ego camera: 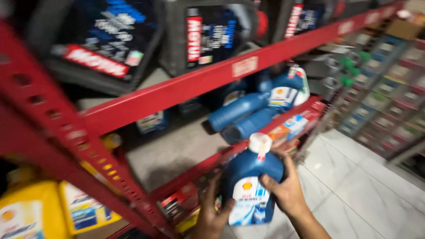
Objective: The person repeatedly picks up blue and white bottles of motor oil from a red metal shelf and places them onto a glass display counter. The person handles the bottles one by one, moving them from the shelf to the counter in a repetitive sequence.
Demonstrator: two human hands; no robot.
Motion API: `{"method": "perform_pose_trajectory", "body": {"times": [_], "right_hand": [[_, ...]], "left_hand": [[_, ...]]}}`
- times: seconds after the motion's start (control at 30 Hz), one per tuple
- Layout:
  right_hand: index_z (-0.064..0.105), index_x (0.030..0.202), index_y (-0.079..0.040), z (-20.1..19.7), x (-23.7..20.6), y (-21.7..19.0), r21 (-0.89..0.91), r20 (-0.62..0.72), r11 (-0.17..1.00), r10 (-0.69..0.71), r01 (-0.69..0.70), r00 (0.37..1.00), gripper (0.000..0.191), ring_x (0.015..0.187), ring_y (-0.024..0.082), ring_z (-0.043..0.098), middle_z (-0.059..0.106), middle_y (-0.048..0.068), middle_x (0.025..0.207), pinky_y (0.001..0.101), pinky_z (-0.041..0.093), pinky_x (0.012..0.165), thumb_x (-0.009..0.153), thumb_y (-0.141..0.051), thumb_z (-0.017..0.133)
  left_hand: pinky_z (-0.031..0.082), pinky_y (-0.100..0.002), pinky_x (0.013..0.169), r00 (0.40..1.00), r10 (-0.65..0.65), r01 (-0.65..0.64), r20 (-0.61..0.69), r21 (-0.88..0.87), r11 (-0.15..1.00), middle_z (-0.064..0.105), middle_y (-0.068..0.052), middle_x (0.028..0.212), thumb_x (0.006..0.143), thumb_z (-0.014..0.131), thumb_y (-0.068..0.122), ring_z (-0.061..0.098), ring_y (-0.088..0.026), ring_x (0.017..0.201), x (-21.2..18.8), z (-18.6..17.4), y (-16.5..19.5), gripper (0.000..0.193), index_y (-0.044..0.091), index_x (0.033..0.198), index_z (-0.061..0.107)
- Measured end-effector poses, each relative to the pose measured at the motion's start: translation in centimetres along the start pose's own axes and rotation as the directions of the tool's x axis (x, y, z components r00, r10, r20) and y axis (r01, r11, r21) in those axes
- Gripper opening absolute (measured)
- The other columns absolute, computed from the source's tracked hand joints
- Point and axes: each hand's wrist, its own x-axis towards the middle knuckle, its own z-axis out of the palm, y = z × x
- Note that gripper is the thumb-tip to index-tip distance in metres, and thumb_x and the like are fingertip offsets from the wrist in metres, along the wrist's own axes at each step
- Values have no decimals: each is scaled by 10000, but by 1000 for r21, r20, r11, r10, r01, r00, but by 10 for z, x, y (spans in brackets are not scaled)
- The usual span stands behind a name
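Both hands grasp one blue bottle (248, 190): the left hand (211, 217) cups its lower left side from beneath, fingers curled onto the label, and the right hand (285, 190) clamps the right shoulder, thumb across the front. The bottle stands nearly upright, white cap (260, 142) uppermost, held in the air just in front of the red edge of the middle shelf (177, 150), not resting on anything visible. Judged from the pose, the step in hand is carrying the bottle at the shelf front — whether toward or away from the shelf cannot be told from one blurred view. Behind and above the cap, other blue bottles (248, 117) lie on their sides on that shelf, necks pointing out toward the front, with a bare grey patch of board to their left. Any placing there would call for lifting the base over the red lip and keeping clear of the lying bottles; the two-handed hold looks firm enough for that. The upper shelf carries dark grey cans (208, 37) with red-and-blue labels. Low left, yellow cans (33, 210) stand behind the slanted red upright (57, 119). To the right — white floor tiles (354, 186) and racks of small boxes (389, 84), too blurred to detail.
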Motion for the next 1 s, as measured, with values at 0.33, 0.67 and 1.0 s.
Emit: {"method": "perform_pose_trajectory", "body": {"times": [0.33,0.67,1.0], "right_hand": [[509,1381,-55,-119,-101,-20,-172,-177,915,335,-364,925,712,1178,245,610,620,160,1285,374,490,1021,792,-312,816],[236,1538,-42,-148,-222,-30,-278,-716,797,201,-537,669,950,1360,289,487,469,199,1459,409,392,1118,845,-361,802],[435,1499,-47,-22,-379,29,288,-947,818,322,-498,-20,775,1253,195,588,640,112,1361,354,451,1108,860,-329,772]], "left_hand": [[523,-412,1023,870,-395,459,295,-196,866,645,-203,1274,782,748,183,695,-297,1156,-35,144,-33,827,42,1489,343],[497,-406,984,387,-335,862,859,-208,463,667,-210,1203,804,709,208,654,-258,1085,-79,239,-121,653,6,1383,483],[556,-426,928,-55,159,784,986,-56,618,694,-261,1197,812,744,220,709,-316,1055,-206,283,-179,713,-35,1404,440]]}}
